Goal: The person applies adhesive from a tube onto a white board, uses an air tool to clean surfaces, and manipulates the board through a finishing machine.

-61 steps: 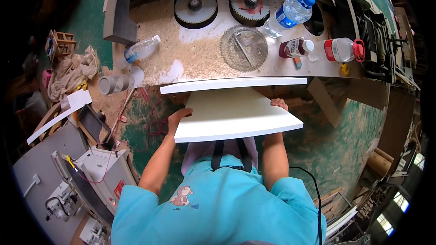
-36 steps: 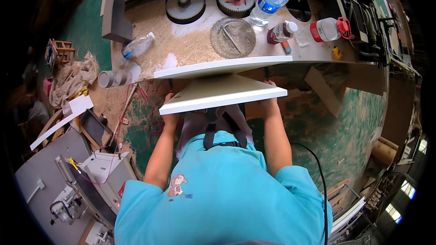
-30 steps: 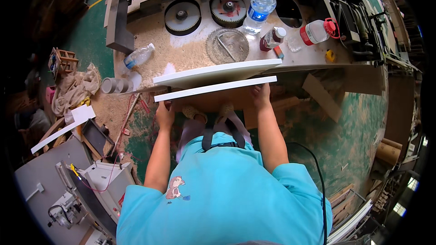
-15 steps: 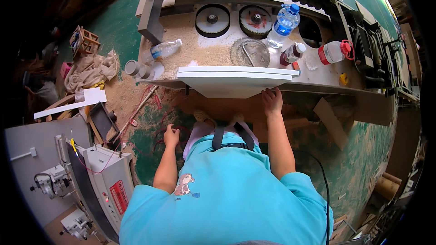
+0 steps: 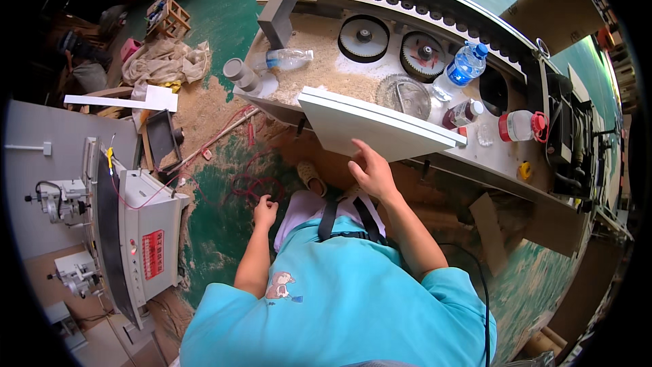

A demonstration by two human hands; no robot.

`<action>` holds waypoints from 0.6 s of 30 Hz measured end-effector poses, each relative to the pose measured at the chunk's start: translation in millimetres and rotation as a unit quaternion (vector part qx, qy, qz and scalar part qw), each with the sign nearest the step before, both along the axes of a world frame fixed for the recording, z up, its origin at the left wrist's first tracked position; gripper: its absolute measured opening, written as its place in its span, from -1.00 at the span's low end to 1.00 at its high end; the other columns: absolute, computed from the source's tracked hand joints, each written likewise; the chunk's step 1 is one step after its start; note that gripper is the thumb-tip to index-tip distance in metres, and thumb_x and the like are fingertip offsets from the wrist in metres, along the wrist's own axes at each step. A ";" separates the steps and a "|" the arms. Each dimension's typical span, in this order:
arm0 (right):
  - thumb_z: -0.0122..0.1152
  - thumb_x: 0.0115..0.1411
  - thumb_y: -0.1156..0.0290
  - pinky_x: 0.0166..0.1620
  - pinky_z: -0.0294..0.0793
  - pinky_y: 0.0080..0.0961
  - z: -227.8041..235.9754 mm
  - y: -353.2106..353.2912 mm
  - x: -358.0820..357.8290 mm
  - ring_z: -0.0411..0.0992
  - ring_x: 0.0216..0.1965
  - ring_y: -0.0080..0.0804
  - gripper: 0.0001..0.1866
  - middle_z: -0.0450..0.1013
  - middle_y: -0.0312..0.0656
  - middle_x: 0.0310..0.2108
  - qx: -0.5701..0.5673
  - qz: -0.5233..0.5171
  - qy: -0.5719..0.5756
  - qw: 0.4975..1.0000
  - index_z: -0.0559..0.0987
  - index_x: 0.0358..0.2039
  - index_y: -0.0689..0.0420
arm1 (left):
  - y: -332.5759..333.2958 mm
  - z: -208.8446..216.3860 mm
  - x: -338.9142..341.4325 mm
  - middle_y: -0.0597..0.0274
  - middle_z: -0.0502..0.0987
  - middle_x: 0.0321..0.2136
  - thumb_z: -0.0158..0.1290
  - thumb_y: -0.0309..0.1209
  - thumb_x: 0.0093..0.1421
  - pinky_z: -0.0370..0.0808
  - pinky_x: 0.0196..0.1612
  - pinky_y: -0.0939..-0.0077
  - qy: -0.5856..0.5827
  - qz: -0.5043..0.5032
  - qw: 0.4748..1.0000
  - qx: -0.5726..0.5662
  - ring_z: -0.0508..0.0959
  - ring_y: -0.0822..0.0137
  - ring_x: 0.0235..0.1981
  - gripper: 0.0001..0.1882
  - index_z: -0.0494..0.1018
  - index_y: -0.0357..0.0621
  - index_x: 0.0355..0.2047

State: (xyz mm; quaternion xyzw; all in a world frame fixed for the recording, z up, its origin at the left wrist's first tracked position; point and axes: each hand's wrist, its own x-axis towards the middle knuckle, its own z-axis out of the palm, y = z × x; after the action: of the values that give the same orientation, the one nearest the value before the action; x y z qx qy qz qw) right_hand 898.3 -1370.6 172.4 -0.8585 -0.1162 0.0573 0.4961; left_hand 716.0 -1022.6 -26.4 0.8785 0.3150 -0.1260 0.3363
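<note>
Two white boards (image 5: 367,128), one against the other, stand tilted at the front edge of the sawdust-covered machine bed (image 5: 324,71). In front of their lower part is my right hand (image 5: 372,171), index finger stretched out and thumb apart, with nothing in it. Whether its fingertip touches the board I cannot tell. My left hand (image 5: 265,211) hangs low beside my left leg, its fingers loosely bent and no object visible in it. Below it and to the left, a thin red cord (image 5: 255,187) lies on the green floor.
On the bed are toothed round discs (image 5: 364,39), a clear blue-capped bottle (image 5: 462,71), a dark bottle (image 5: 463,114), a red-capped jug (image 5: 521,126), a lying bottle (image 5: 288,59) and a yellow tape measure (image 5: 524,170). A grey-white machine (image 5: 153,231) stands at left, near a heap of cloth (image 5: 166,64).
My right hand has left the boards' right lower corner and moved left across their front, index finger now out. The view has turned, so the bench appears tilted and shifted right.
</note>
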 end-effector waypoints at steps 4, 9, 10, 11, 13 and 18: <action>0.17 0.11 0.33 -0.22 0.50 -0.28 11.9 17.5 22.1 0.51 -0.34 -0.15 -0.16 0.51 -0.12 -0.32 -0.011 -0.057 -0.024 0.998 0.05 0.38 0.06 | -6.2 7.6 -35.5 0.15 0.64 -0.39 0.18 -0.27 0.11 0.53 -0.19 0.24 -0.017 0.012 1.000 -0.008 0.63 0.14 -0.32 -0.53 0.43 -0.13 0.02; 0.16 0.12 0.29 -0.19 0.49 -0.24 -3.7 28.9 32.7 0.51 -0.30 -0.11 -0.25 0.53 -0.10 -0.30 -0.117 0.046 -0.109 0.986 0.17 0.34 -0.06 | 9.5 5.8 -90.7 0.16 0.64 -0.40 0.19 -0.29 0.10 0.53 -0.21 0.27 0.017 0.054 0.998 0.007 0.63 0.18 -0.34 -0.54 0.43 -0.14 0.00; 0.16 0.12 0.29 -0.18 0.49 -0.23 -11.4 29.6 29.7 0.51 -0.29 -0.10 -0.28 0.53 -0.10 -0.29 -0.148 0.125 -0.170 0.966 0.23 0.32 -0.09 | 13.5 4.0 -101.1 0.16 0.64 -0.40 0.20 -0.29 0.10 0.53 -0.20 0.27 0.026 0.061 0.998 0.007 0.63 0.17 -0.33 -0.54 0.43 -0.13 0.00; 0.17 0.11 0.29 -0.17 0.49 -0.23 -18.3 30.9 27.2 0.51 -0.28 -0.10 -0.31 0.54 -0.11 -0.30 -0.136 0.169 -0.146 0.965 0.27 0.29 -0.11 | 20.6 1.2 -110.0 0.16 0.64 -0.40 0.20 -0.29 0.10 0.52 -0.19 0.27 0.030 0.066 0.997 0.007 0.63 0.17 -0.33 -0.54 0.43 -0.13 0.00; 0.18 0.10 0.28 -0.15 0.48 -0.22 -25.5 35.3 22.0 0.51 -0.26 -0.10 -0.37 0.55 -0.13 -0.32 -0.113 0.256 -0.098 0.955 0.34 0.24 -0.14 | 36.4 -6.0 -129.7 0.16 0.64 -0.38 0.19 -0.28 0.11 0.51 -0.15 0.27 0.050 0.088 0.995 0.006 0.63 0.16 -0.29 -0.54 0.43 -0.12 0.01; 0.18 0.09 0.32 -0.25 0.51 -0.24 18.9 38.8 13.7 0.53 -0.33 -0.13 -0.53 0.55 -0.13 -0.41 -0.026 -0.079 -0.025 0.996 0.51 0.07 -0.03 | 69.6 1.5 -145.6 0.15 0.64 -0.33 0.19 -0.29 0.13 0.50 -0.09 0.29 0.004 0.122 0.992 -0.028 0.62 0.17 -0.26 -0.54 0.42 -0.12 0.04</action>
State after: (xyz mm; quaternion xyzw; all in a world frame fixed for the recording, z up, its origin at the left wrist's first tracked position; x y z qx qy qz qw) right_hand 912.0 -1331.8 191.3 -0.8787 -0.0586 -0.0003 0.4738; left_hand 570.4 -953.0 -24.9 0.8234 0.4172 -0.0963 0.3724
